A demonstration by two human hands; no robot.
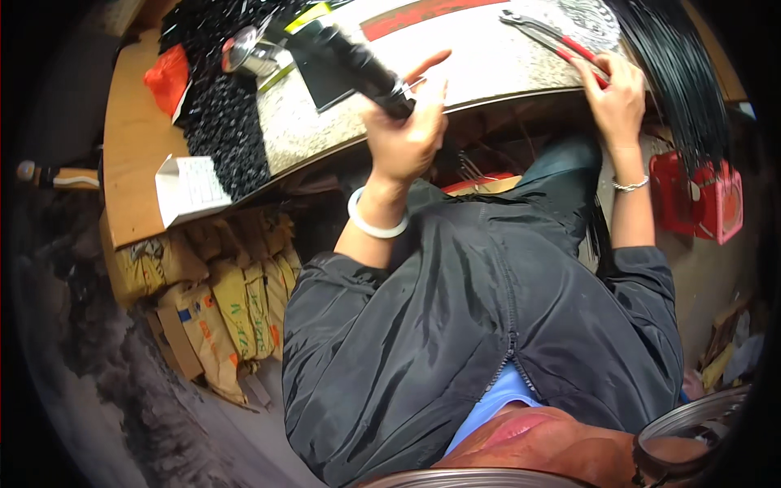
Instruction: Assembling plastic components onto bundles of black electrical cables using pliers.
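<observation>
My left hand (409,134) is closed around a black tube-like piece (364,69), blurred and tilted up to the left above the table. Its index finger stretches out to the right, and a thin, pale bit shows by the fingers. Flat on the speckled tabletop (480,65) lies a pair of pliers (555,41) with red handles, its jaws pointing up to the left. My right hand (618,93) grips the handle ends at the table's front edge. A dark flat pad (324,80) is partly hidden behind the black piece.
Long black wires (679,73) hang over the right edge, above a pinkish-red box (698,199). Many small black pieces (224,130) are heaped at left, near a white carton (194,189) and an orange-red bag (167,80). Sacks (236,305) stand below the table.
</observation>
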